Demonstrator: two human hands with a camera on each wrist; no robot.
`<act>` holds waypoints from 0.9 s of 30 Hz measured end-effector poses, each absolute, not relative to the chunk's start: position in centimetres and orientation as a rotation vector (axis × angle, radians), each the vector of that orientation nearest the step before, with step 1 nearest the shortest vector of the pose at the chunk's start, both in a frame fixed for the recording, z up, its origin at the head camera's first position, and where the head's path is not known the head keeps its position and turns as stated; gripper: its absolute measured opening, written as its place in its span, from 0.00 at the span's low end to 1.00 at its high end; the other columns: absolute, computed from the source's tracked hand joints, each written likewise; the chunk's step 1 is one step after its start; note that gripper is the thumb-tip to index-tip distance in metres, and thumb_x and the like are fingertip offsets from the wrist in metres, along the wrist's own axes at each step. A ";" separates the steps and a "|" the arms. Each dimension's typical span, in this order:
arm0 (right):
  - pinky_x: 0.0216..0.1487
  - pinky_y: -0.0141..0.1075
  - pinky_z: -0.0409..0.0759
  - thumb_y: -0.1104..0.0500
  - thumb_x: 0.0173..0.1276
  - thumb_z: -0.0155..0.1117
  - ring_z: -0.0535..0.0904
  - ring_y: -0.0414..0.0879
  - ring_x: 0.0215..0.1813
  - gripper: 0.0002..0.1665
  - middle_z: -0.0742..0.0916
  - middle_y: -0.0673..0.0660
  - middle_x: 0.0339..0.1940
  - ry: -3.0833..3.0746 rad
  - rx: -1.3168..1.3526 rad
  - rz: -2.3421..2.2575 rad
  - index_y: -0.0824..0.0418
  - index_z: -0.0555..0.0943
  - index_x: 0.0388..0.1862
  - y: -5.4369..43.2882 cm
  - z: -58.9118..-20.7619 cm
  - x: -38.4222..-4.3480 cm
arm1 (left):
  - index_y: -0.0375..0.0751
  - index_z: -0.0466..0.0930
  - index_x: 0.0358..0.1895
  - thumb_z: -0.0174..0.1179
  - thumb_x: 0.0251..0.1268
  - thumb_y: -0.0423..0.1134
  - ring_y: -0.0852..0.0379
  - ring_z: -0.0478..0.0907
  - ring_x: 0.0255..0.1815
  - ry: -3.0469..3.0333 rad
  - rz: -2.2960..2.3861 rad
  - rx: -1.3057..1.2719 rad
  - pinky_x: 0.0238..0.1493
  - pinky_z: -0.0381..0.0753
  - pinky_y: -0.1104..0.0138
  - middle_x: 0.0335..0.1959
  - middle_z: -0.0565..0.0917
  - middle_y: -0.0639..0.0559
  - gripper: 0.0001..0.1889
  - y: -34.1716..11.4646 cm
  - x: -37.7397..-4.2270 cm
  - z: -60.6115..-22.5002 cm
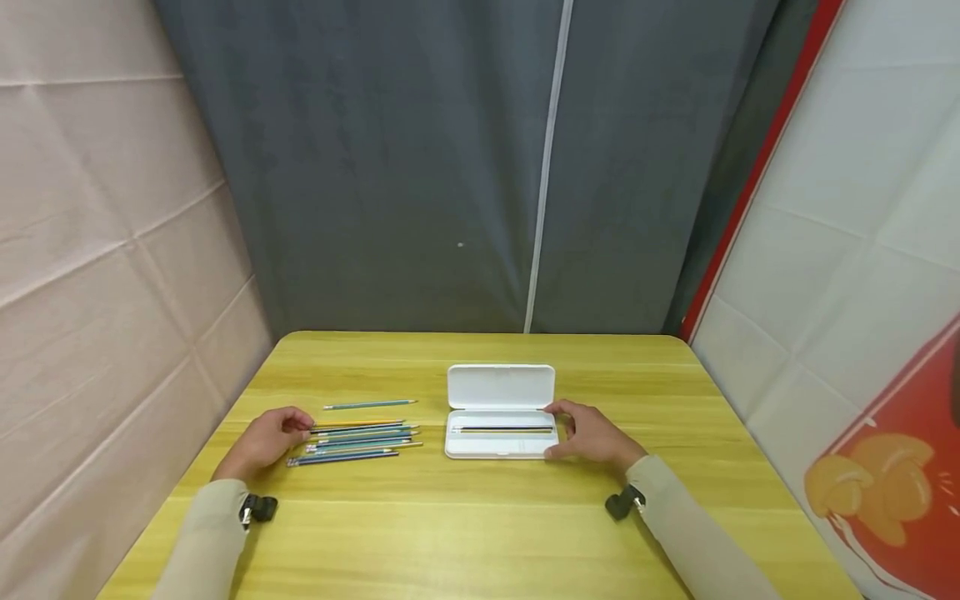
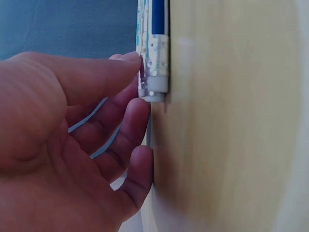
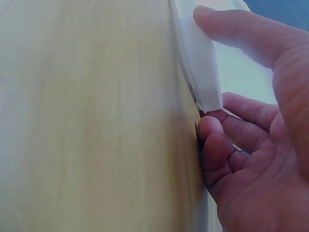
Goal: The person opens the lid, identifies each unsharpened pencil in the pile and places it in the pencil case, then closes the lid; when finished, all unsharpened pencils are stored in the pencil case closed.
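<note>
A loose bundle of pencils (image 1: 343, 458) lies on the table at left, eraser ends toward my left hand (image 1: 270, 437). That hand pinches the eraser end of a pencil between thumb and fingers; in the left wrist view, a blue pencil (image 2: 158, 19) lies beside its fingertips. A white pencil case (image 1: 501, 454) lies flat with its lid (image 1: 501, 386) raised at the back. Inside it are a few pencils (image 1: 506, 431), lying lengthwise. My right hand (image 1: 592, 437) grips the case's right end, thumb (image 3: 227, 24) on the near side and fingers behind.
One separate pencil (image 1: 370, 405) lies behind the bundle. The wooden table (image 1: 435, 533) ends at a grey curtain (image 1: 390, 167) at the back. Pale cloth walls (image 1: 112, 292) stand at the left and right.
</note>
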State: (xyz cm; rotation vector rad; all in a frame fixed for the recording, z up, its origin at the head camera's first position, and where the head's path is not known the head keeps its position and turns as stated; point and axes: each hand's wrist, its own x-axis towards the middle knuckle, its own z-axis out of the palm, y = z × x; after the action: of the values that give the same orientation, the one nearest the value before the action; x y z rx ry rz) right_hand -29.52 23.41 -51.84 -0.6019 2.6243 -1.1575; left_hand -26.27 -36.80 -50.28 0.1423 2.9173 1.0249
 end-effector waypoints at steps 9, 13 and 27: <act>0.31 0.34 0.72 0.43 0.53 0.88 0.71 0.43 0.29 0.49 0.77 0.50 0.26 2.626 -0.579 -1.146 0.51 0.77 0.72 23.3 -51.9 -29.6 | 0.36 0.85 0.51 0.64 0.75 0.33 0.56 0.79 0.41 2.902 1.022 0.154 0.44 0.78 0.65 0.43 0.87 0.47 0.07 -37.0 -26.4 -50.7; 0.30 0.34 0.71 0.43 0.53 0.88 0.71 0.43 0.29 0.49 0.77 0.50 0.26 2.626 -0.574 -1.138 0.51 0.77 0.72 23.3 -51.9 -29.6 | 0.33 0.84 0.52 0.63 0.75 0.30 0.56 0.79 0.42 2.864 1.067 0.187 0.42 0.78 0.70 0.42 0.86 0.47 0.08 -37.1 -26.7 -50.7; 0.30 0.34 0.72 0.45 0.53 0.88 0.71 0.43 0.29 0.49 0.77 0.49 0.25 2.616 -0.580 -1.166 0.52 0.77 0.72 23.3 -51.8 -29.5 | 0.37 0.88 0.53 0.61 0.78 0.33 0.55 0.79 0.45 2.842 0.955 0.192 0.51 0.79 0.59 0.46 0.88 0.47 0.09 -37.0 -27.5 -50.2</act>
State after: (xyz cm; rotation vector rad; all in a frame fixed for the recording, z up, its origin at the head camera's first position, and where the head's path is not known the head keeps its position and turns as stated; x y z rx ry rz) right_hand -29.52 23.25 -51.77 -0.5803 2.6160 -1.1657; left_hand -27.50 -37.04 -50.22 0.1916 2.8419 0.9547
